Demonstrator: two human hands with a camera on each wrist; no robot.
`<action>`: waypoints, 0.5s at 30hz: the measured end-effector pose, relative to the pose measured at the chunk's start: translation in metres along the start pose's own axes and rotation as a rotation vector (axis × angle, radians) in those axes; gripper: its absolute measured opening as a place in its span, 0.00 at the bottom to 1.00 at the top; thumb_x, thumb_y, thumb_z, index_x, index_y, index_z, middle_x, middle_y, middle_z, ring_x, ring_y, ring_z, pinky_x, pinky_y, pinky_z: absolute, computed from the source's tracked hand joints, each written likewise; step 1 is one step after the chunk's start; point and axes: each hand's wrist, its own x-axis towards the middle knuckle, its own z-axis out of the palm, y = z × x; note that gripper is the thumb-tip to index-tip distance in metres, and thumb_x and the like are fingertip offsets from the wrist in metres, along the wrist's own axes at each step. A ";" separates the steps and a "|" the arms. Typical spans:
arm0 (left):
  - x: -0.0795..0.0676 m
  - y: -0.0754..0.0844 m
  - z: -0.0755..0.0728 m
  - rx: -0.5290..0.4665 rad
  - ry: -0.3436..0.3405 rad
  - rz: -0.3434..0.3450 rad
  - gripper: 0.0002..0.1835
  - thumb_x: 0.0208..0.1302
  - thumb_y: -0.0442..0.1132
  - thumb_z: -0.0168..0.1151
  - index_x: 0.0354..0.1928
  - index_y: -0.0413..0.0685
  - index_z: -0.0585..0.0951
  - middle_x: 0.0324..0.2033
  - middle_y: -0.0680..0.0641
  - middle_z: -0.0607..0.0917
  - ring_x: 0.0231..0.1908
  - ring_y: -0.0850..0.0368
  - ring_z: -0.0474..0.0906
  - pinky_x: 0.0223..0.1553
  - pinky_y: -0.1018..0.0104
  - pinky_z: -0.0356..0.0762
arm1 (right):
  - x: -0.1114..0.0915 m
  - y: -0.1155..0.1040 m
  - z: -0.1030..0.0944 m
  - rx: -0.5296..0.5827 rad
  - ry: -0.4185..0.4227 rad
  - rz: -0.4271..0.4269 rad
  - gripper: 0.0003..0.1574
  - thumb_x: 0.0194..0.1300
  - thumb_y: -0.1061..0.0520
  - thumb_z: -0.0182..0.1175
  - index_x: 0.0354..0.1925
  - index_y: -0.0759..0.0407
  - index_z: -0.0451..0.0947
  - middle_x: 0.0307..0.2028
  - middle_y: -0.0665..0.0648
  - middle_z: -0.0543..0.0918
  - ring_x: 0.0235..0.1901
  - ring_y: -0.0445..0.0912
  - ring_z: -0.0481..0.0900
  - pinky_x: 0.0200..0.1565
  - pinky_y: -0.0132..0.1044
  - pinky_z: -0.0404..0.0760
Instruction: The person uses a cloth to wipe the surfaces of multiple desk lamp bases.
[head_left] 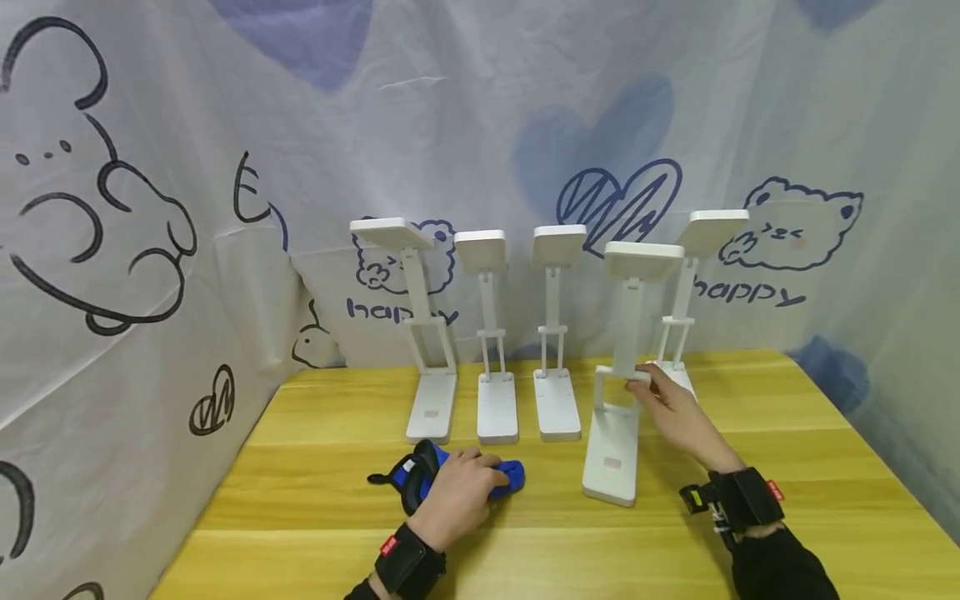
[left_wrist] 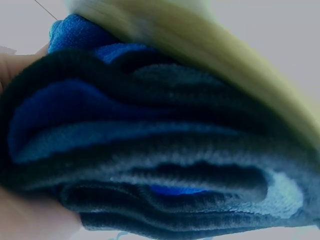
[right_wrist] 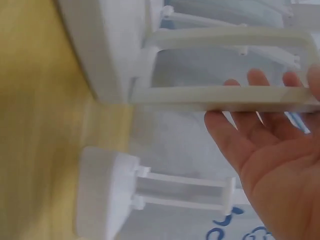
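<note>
My left hand grips a bunched blue cloth with black edging on the wooden table, left of the nearest stand. In the left wrist view, the cloth shows several soft folds, with fingers and thumb at its left side. With my right hand I hold a white folding phone stand at the hinged frame in its middle. The right wrist view shows my fingers passing round one rod of that frame. This stand is upright and closer to me than the others.
Behind stand more white stands: one at far left, two in the middle, and one at right, partly hidden by my right hand. A printed curtain hangs behind the table.
</note>
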 end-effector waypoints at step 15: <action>0.000 -0.004 0.002 -0.017 -0.030 -0.020 0.22 0.51 0.26 0.62 0.44 0.60 0.86 0.46 0.51 0.84 0.41 0.53 0.75 0.44 0.55 0.76 | -0.002 0.026 0.008 -0.236 -0.003 -0.177 0.06 0.69 0.67 0.49 0.42 0.61 0.72 0.40 0.62 0.81 0.39 0.53 0.79 0.37 0.51 0.78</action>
